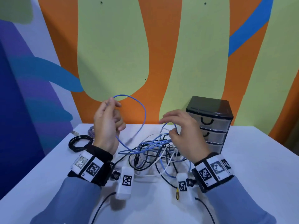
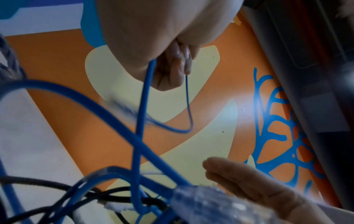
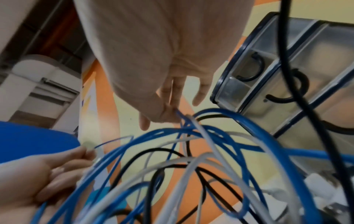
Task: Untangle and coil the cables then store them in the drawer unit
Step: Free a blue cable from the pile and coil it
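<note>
A tangle of blue, white and black cables [image 1: 155, 152] lies mid-table. My left hand [image 1: 108, 120] is raised above the table and pinches a blue cable [image 1: 142, 113] that arcs up and over, then drops into the tangle; its fingers [image 2: 178, 66] grip the strand. My right hand [image 1: 181, 131] hovers over the tangle and pinches a loop of blue cable [image 3: 180, 116] between thumb and fingers. The drawer unit [image 1: 210, 125], black top with clear drawers, stands just right of the right hand, drawers shut.
A coiled black cable [image 1: 79, 143] and a clear-plugged cable lie at the table's back left. A yellow connector [image 1: 177, 194] lies near the front. The painted wall stands close behind. The white table [image 1: 250, 167] has bare surface at right and front.
</note>
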Available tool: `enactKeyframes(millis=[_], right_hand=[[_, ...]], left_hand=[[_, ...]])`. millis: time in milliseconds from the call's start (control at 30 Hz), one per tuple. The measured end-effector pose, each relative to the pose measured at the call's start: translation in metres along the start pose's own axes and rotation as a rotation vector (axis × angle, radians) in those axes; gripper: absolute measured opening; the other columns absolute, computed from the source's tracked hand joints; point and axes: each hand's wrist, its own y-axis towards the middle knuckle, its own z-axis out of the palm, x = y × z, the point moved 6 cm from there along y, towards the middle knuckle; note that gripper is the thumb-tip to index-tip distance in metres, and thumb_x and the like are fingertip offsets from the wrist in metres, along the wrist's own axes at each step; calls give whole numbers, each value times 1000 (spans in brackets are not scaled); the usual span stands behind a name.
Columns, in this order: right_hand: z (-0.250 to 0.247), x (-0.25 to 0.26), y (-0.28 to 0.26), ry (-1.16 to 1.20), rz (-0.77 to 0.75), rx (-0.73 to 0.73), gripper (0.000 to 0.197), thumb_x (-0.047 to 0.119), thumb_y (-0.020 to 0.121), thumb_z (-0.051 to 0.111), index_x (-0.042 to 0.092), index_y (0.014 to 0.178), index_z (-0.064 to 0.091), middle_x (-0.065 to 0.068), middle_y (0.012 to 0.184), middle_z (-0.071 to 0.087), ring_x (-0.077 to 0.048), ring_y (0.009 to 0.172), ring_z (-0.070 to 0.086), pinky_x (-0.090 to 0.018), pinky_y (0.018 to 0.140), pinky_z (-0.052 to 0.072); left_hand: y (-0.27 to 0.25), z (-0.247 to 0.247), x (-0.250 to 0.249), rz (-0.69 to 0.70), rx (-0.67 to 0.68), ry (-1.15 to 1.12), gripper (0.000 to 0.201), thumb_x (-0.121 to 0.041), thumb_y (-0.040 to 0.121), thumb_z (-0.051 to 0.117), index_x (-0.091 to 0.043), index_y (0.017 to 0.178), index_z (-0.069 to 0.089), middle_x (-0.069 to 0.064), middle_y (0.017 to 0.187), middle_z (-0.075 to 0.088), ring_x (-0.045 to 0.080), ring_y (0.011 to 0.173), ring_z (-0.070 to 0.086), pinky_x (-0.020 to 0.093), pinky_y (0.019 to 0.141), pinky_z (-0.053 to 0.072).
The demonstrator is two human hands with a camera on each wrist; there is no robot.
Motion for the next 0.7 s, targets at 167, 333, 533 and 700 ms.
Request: enactKeyframes(millis=[167, 333, 533, 700], right_hand=[[23, 28, -8, 162, -85, 273, 48, -7, 79, 54, 24, 105, 81, 17, 98, 77, -5, 100, 67, -31, 93, 50], [35, 33, -15, 156, -38, 455, 17, 22, 83, 78, 31, 98, 81, 17, 96, 75, -7, 95, 68, -32, 89, 53], [26, 17, -6, 187, -20, 294, 18, 8, 86, 80, 25, 93, 83, 12, 89, 74, -11, 88, 68, -33, 82, 55], [15, 7, -4, 359, 140, 105, 12, 9, 91, 78, 19, 94, 83, 10, 92, 79, -11, 91, 74, -31, 89, 59]], left_hand=[[-2, -1, 0, -121, 8, -245, 27, -22, 107, 43, -12, 89, 60, -2, 63, 19, 12, 47, 14, 24, 45, 23], [1, -5, 0, -166, -12, -426, 23, -20, 107, 41, -12, 97, 60, -2, 66, 24, 12, 48, 20, 23, 46, 30], [2, -2, 13, -269, 28, -239, 22, -24, 110, 51, -8, 121, 63, 3, 72, 47, 16, 57, 39, 29, 61, 49], [-3, 2, 23, -341, 148, -21, 39, -38, 111, 50, -7, 126, 69, 6, 78, 61, 18, 65, 54, 34, 69, 50]])
